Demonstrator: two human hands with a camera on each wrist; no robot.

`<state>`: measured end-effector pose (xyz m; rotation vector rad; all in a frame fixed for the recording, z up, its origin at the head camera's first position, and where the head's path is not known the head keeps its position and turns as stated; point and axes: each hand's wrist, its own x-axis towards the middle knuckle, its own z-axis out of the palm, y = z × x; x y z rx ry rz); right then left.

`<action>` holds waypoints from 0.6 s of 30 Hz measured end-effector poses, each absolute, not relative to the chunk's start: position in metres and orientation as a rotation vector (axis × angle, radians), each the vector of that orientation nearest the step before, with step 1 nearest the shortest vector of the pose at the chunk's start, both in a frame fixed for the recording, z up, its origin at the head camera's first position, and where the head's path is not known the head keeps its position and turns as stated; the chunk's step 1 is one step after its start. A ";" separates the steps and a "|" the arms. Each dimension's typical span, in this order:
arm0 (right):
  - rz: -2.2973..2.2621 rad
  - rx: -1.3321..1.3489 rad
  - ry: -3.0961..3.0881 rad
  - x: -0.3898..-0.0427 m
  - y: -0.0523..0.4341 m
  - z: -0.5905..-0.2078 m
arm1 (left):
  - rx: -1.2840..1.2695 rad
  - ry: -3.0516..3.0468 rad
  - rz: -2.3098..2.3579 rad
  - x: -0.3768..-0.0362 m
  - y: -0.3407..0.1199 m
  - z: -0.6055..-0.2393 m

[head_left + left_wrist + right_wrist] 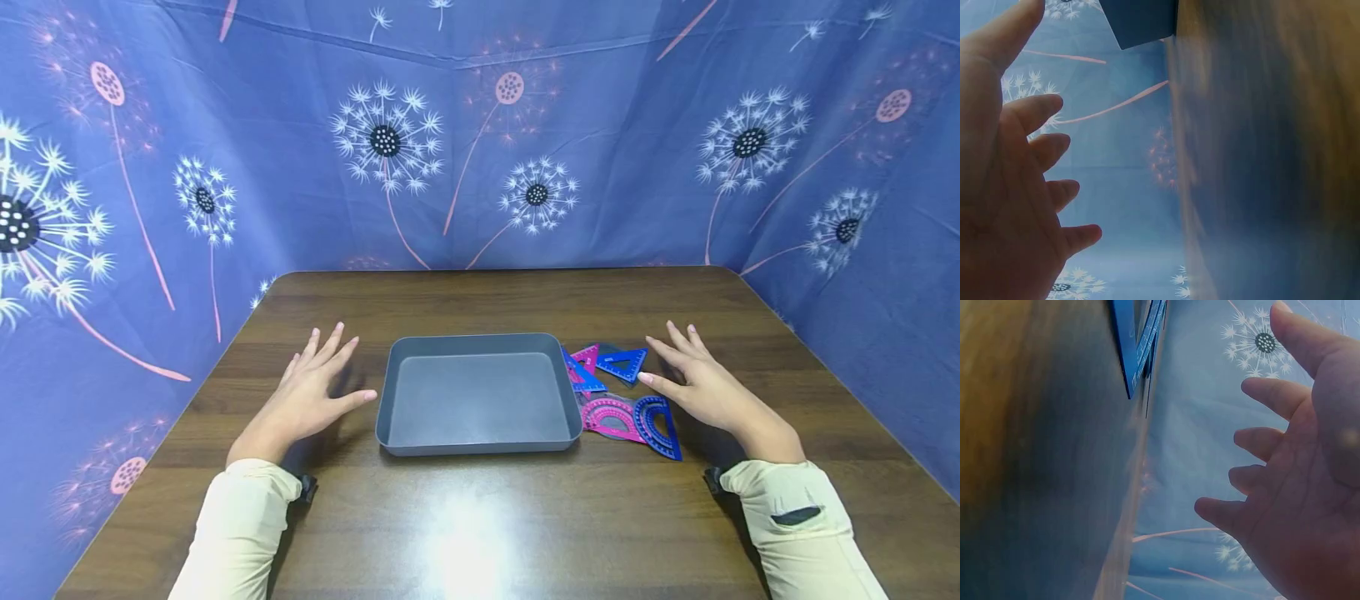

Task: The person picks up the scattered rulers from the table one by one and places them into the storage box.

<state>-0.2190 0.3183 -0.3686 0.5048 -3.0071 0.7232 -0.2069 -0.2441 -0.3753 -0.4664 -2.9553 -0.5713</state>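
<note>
Sleeves (pixel 240 525) frame the near edge of the bench (pixel 487 533). Both hands hover palm down with fingers spread and straight, holding nothing. Left hand (pixel 303 400) sits just left of the grey tray (pixel 390 400); right hand (pixel 708 387) is right of the tray, just beside the pink and blue rulers (pixel 626 400), which lie against the tray's right wall.
</note>
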 end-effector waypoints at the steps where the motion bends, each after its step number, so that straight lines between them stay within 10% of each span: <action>1: 0.724 0.508 -3.004 -0.219 0.318 -0.369 | -0.470 -2.947 -0.589 -0.207 -0.244 -0.375; 18: 0.690 0.534 -3.043 -0.222 0.314 -0.370 | -0.783 -2.866 -0.850 -0.207 -0.228 -0.377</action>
